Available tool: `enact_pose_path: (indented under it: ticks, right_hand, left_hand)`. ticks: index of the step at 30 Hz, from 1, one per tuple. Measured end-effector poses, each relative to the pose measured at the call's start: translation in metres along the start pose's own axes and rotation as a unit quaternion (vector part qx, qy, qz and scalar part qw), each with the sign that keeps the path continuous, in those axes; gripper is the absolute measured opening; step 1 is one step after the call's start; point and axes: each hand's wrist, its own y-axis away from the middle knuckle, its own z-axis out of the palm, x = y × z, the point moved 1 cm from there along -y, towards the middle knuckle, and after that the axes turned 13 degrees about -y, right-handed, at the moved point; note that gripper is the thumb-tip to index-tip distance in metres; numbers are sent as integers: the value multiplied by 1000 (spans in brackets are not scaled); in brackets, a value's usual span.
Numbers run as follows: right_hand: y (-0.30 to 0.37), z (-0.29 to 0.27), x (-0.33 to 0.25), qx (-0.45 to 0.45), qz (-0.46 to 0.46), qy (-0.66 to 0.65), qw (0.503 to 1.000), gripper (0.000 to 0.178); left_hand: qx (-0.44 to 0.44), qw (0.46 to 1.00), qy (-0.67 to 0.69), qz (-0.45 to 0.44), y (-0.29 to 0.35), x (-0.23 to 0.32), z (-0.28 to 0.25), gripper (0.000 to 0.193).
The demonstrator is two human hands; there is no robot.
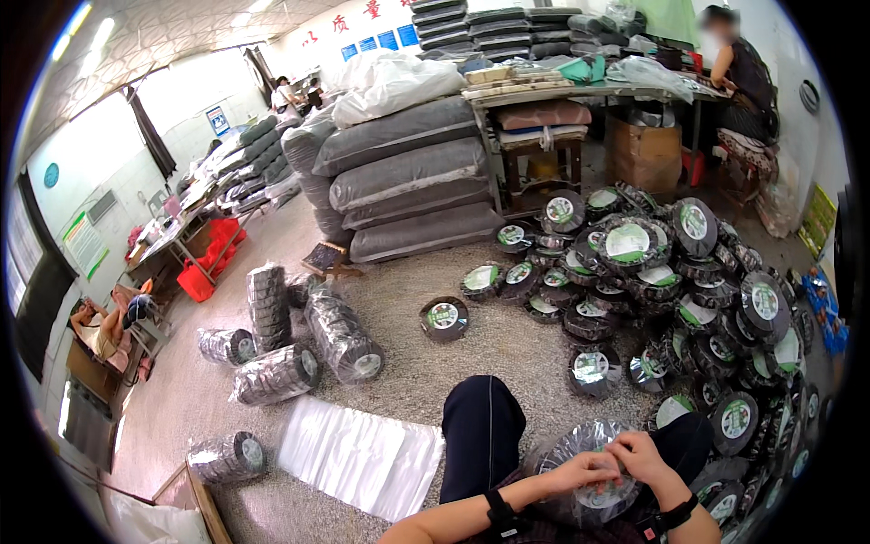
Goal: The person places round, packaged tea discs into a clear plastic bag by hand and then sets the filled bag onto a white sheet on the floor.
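One disc-shaped roll [602, 496] beneath left hand [589, 471], right hand [640, 456]; both nearly closed, pinching clear wrap [546, 458].

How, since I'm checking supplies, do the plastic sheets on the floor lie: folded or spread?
Spread: the plastic sheets lie flat on the floor, their broad faces showing.

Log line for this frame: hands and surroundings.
left hand: at bagged discs, lap; right hand: same; grip: closure unclear; left floor: flat clear bags, bagged rolls; right floor: disc pile

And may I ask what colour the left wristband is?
The left wristband is black, seen in the head view.
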Motion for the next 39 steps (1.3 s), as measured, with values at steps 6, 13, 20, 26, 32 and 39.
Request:
enact_pose_path:
  ticks: [6, 13, 20, 26, 32, 39]
  right_hand:
    - [72, 51, -40, 185, -308, 213, 909, 20]
    - [26, 49, -42, 111, -203, 18, 973, 46]
    - [36, 23, -39, -22, 29, -13, 999, 40]
    - [7, 5, -35, -40, -321, 263, 909, 14]
    - [16, 20, 24, 43, -218, 212, 952, 19]
    - [27, 44, -48, 36, -285, 119, 950, 17]
  left_hand:
    - [-7, 994, 104, -45, 10, -5, -25, 10]
    - [156, 809, -549, 139, 26, 56, -16, 15]
    - [300, 722, -569, 254, 26, 37, -4, 22]
    - [126, 687, -697, 164, 45, 36, -41, 15]
    - [174, 834, -480, 212, 48, 39, -19, 19]
    - [143, 899, -415, 4, 40, 17, -12, 16]
